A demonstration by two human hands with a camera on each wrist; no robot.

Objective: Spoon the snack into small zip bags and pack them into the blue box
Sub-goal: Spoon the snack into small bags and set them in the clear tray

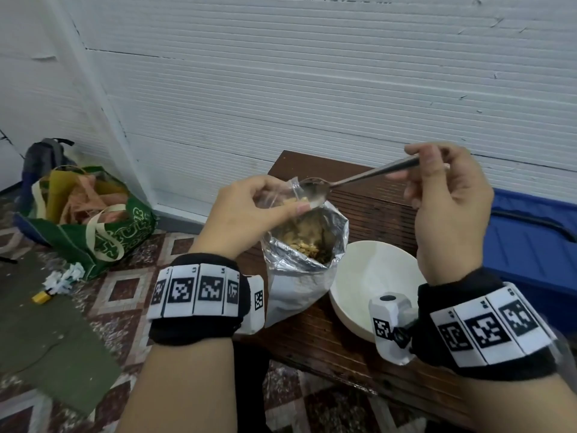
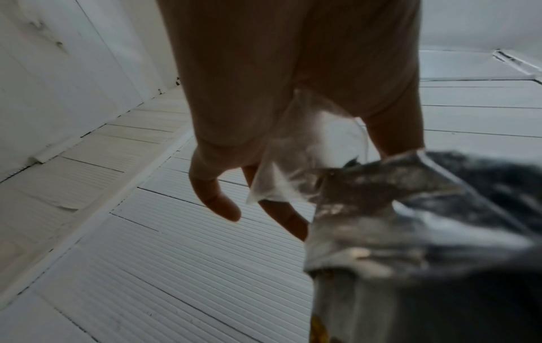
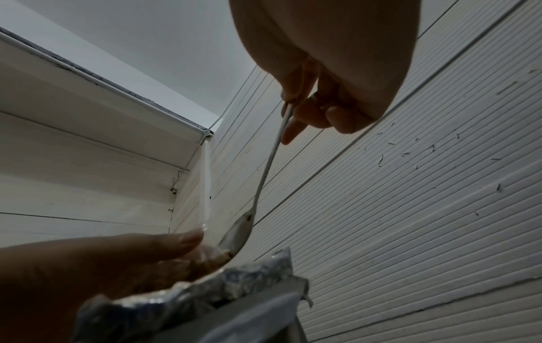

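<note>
My left hand (image 1: pixel 249 210) pinches a small clear zip bag (image 1: pixel 282 195) open above the foil snack pouch (image 1: pixel 304 257). A few snack pieces lie in the zip bag. My right hand (image 1: pixel 443 189) grips the handle of a metal spoon (image 1: pixel 352 178), whose bowl tips into the zip bag's mouth. The foil pouch stands open on the wooden table (image 1: pixel 368 201), with snack showing inside. The blue box (image 1: pixel 537 232) sits at the right, beyond my right hand. In the left wrist view the zip bag (image 2: pixel 305 148) hangs under my left hand's fingers (image 2: pixel 217 199). The right wrist view shows the spoon (image 3: pixel 264 181) tipped by the pouch (image 3: pixel 228 287).
A white bowl (image 1: pixel 371 282) stands on the table right of the pouch. A green tote bag (image 1: pixel 93 220) full of things and a grey backpack (image 1: pixel 43 157) sit on the tiled floor at the left. A white ribbed wall (image 1: pixel 312 89) runs behind the table.
</note>
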